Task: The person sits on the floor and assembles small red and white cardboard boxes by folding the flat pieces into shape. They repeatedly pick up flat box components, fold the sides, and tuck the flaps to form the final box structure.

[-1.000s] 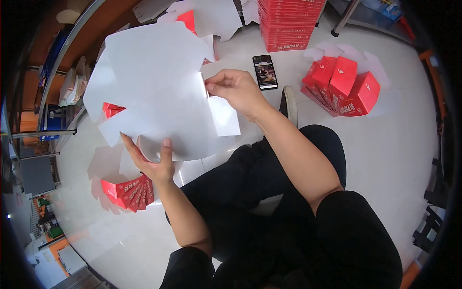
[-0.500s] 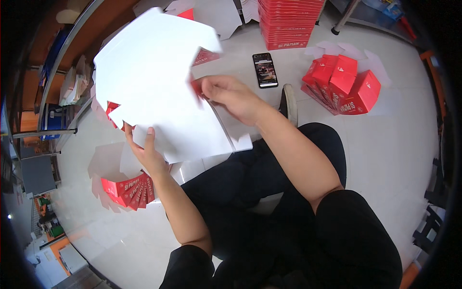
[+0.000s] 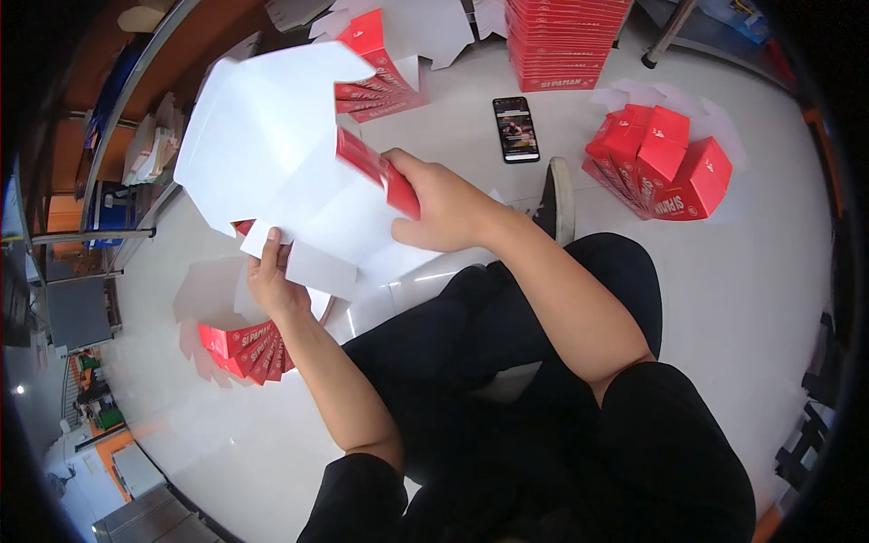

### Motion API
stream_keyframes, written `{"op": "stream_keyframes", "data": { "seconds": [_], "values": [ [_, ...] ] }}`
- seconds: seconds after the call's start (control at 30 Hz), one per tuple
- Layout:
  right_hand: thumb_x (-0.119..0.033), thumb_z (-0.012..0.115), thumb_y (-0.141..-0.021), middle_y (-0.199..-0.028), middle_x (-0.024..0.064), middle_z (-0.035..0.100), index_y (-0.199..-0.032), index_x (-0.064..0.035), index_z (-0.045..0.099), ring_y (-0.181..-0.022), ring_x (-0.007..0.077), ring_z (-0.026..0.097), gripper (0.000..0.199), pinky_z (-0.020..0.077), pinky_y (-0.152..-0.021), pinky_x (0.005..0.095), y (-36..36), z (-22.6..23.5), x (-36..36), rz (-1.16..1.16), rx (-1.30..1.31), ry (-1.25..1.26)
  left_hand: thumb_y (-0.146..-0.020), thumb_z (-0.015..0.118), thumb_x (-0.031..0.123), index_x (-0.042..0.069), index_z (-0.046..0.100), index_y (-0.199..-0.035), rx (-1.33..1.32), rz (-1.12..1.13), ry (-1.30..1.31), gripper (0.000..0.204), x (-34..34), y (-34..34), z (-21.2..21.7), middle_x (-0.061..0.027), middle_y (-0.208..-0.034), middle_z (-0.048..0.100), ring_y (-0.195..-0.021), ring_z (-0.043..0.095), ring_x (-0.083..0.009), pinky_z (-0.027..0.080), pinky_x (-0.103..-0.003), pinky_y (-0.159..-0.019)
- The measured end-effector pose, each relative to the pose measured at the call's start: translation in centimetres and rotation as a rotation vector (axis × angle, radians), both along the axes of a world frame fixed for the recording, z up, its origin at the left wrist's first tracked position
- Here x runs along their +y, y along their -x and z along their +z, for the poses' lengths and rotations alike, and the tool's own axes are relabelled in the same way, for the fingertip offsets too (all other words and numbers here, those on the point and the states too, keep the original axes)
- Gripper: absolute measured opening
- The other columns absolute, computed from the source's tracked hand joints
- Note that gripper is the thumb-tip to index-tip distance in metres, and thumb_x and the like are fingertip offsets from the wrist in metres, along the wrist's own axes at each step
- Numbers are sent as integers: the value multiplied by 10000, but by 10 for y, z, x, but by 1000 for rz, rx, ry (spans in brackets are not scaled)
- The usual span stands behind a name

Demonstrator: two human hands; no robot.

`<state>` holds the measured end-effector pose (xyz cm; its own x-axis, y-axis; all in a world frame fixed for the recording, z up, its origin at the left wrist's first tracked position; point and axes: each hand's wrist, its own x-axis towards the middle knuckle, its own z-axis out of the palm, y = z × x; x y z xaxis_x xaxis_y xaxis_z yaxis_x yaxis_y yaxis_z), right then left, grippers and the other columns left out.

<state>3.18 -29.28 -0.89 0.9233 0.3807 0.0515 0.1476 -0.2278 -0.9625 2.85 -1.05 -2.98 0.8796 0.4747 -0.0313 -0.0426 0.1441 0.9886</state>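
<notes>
Two curled hands (image 3: 277, 279) (image 3: 445, 206) on a white carton (image 3: 267, 122)

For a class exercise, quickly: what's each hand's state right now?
Left hand: closed on the near edge of the partly folded carton.
Right hand: closed on its raised red side panel.

From the phone (image 3: 516, 129) on the floor (image 3: 733, 299), there's the stack (image 3: 561, 45) at one o'clock, shoe (image 3: 560, 195) at five, box cluster (image 3: 663, 149) just past three; over at nine, the carton (image 3: 267, 127), left hand (image 3: 277, 282) at its six, right hand (image 3: 450, 206) at its three; second cluster (image 3: 246, 351) at eight!
</notes>
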Motion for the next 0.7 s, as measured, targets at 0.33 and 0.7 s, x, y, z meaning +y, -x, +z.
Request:
{"op": "stream_keyframes", "data": {
  "seconds": [0.33, 0.7],
  "values": [
    [-187, 793, -674, -1174, 175, 637, -1314, -24, 471, -960, 390, 665, 735, 538, -775, 464, 39, 0, 39, 115, -447, 245, -790, 817, 108, -50, 712, -914, -323, 211, -987, 227, 39, -8, -39, -97, -857, 722, -696, 642, -124, 527, -287, -636],
    [-210, 792, -658, -1086, 184, 619, -1280, -15, 484, -884, 399, 661, 721, 526, -750, 468, 36, -1, 46, 43, -632, 195, -1002, 563, 253, -4, 658, -979, -99, 12, -840, 275, 114, -3, -98, -77, -910, 694, -850, 645, -150, 510, -333, -794]
  ]
}}
